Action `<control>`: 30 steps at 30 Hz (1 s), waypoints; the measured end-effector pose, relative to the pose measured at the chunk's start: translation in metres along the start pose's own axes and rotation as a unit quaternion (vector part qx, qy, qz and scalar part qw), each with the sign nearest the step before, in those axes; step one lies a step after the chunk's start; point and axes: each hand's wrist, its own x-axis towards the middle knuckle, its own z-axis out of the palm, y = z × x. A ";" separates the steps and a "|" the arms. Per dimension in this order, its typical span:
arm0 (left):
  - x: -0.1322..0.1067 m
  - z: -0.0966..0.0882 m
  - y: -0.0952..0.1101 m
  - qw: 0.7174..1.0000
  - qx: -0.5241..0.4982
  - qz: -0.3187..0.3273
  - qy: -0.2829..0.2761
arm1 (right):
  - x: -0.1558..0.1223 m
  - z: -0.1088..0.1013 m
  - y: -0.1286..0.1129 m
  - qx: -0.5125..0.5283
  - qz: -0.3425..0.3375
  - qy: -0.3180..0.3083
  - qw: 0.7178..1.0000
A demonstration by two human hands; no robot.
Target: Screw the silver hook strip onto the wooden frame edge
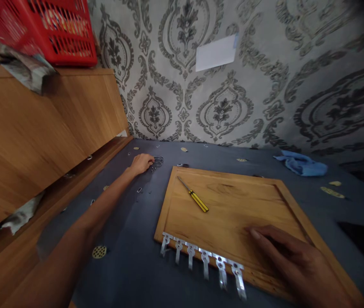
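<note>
My left hand [141, 163] reaches far out across the blue-grey carpet, fingers curled over small metal parts [158, 161] lying there; what it grips I cannot make out. My right hand [289, 256] lies flat, fingers stretched, on a wooden panel [233, 205] that rests on the carpet. A yellow-handled screwdriver [194, 196] lies on the panel's far left part. Several metal brackets [203, 259] hang off the panel's near edge.
A wooden cabinet [24, 141] stands along the left, with a red plastic basket [50, 30] on top. A blue cloth [300, 164] lies by the patterned wall at the right. Small screws and round perforated discs [99, 251] are scattered on the carpet.
</note>
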 end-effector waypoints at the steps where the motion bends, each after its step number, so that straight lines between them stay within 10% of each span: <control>1: 0.000 0.000 0.000 1.000 -0.002 0.001 -0.001 | 0.000 0.001 0.001 -0.002 -0.006 0.001 1.000; 11: -0.018 -0.011 -0.001 0.999 -0.047 0.001 0.016 | -0.002 0.001 0.011 -0.007 -0.026 0.008 1.000; 23: -0.178 0.005 0.072 0.982 -0.145 0.074 0.097 | -0.001 0.005 0.012 -0.033 0.028 -0.008 0.999; 30: -0.196 0.015 0.084 0.981 -0.117 0.137 0.075 | 0.000 0.009 0.027 -0.064 0.011 -0.006 0.998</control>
